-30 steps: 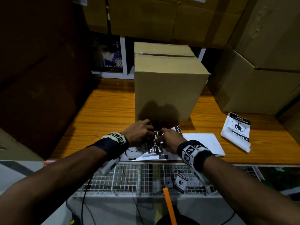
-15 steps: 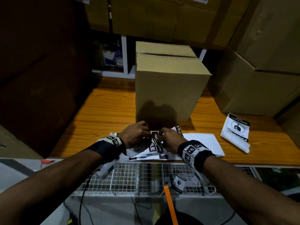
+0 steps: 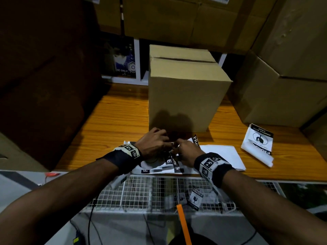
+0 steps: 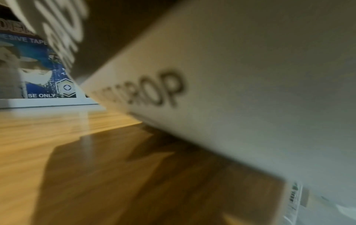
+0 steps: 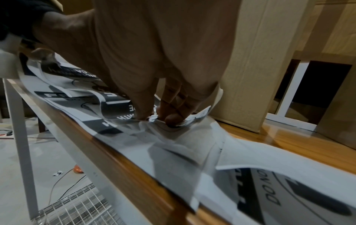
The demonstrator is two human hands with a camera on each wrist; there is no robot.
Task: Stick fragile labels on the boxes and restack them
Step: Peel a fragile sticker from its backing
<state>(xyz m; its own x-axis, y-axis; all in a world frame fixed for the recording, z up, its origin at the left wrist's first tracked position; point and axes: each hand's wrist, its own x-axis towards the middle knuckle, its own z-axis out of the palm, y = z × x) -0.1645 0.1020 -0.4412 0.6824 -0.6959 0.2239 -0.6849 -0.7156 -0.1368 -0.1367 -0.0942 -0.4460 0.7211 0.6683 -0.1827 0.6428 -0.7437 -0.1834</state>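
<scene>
Labels [image 3: 168, 161] lay at the table's [image 3: 113, 121] 6 o'clock edge, under both hands; the right hand [image 3: 185, 150] pinched a label's edge between curled fingertips [image 5: 173, 118]; the left hand [image 3: 153, 143], fingers curled, rested on the labels, its grip not discernible; the box [image 3: 184, 96] stood upright at 12 o'clock, just beyond the hands.

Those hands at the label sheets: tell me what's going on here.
A person is working on a fragile label sheet at the near edge of the wooden table. The right hand pinches the sheet, apparently peeling a label; the left hand is bunched right beside it on the same sheet. The cardboard box stands upright just behind, with no label visible on its near face. More label sheets lie to the right.
</scene>
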